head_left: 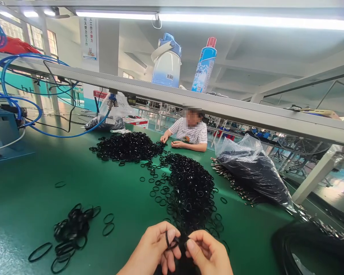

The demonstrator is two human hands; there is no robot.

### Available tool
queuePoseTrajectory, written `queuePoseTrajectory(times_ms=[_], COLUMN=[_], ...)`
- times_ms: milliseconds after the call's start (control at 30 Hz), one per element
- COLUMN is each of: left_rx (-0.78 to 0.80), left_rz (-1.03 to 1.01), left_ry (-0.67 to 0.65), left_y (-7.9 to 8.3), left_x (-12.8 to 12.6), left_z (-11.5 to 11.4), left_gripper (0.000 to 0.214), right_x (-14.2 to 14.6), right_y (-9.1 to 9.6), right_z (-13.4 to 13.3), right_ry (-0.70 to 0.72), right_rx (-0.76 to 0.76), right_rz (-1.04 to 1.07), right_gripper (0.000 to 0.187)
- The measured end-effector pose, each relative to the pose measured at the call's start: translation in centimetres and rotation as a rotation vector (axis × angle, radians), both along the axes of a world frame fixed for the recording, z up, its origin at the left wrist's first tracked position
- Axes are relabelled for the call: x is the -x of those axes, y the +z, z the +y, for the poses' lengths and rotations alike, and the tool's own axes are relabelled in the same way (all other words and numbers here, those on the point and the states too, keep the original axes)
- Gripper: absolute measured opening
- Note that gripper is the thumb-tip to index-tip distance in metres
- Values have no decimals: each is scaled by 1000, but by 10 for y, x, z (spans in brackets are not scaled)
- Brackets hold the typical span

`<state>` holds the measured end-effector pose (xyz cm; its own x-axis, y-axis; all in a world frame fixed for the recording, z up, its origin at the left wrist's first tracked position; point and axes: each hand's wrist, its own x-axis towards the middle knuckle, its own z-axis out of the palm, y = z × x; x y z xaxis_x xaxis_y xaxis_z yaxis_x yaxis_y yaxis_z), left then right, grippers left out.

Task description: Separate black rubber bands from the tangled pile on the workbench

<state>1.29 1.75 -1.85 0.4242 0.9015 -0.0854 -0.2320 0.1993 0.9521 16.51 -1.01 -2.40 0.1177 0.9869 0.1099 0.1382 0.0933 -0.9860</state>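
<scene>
Head view: left hand (153, 248) and right hand (209, 254) low over green counter (31, 198), fingers (172, 236) of both pinched together on small bunch of black rubber rings (179, 241) between them. Just beyond, big ring pile (192, 191); smaller cluster (71, 229) to left; bagged rings (255, 172) at right. Across counter, person in striped shirt (190, 131)
</scene>
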Motion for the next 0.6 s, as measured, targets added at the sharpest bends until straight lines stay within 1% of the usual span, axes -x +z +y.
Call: queuePoseTrajectory(times_ms=[67,167,267,367,467,533,600], left_rx=[-6,-5,-36,-43,-36,-73,-121], left_rz=[2,-31,-48,-30,71,139,180], left_ry=[57,95,68,35,28,21,2], left_y=[1,1,4,11,15,14,13], left_x=[2,5,7,7,6,6,6], left_z=[3,5,3,0,0,0,0], left_gripper=[47,40,34,37,38,35,38], right_x=[-3,-4,-2,-1,-2,-2,-2], right_y=[4,10,13,14,14,14,13], right_z=[1,0,-1,-1,-1,-1,-1], right_ry=[-24,-37,-30,-22,-21,-20,-18], right_rx=[61,90,76,48,31,20,11], right_rz=[111,155,179,180,147,122,114], right_gripper=[43,47,46,43,41,40,40])
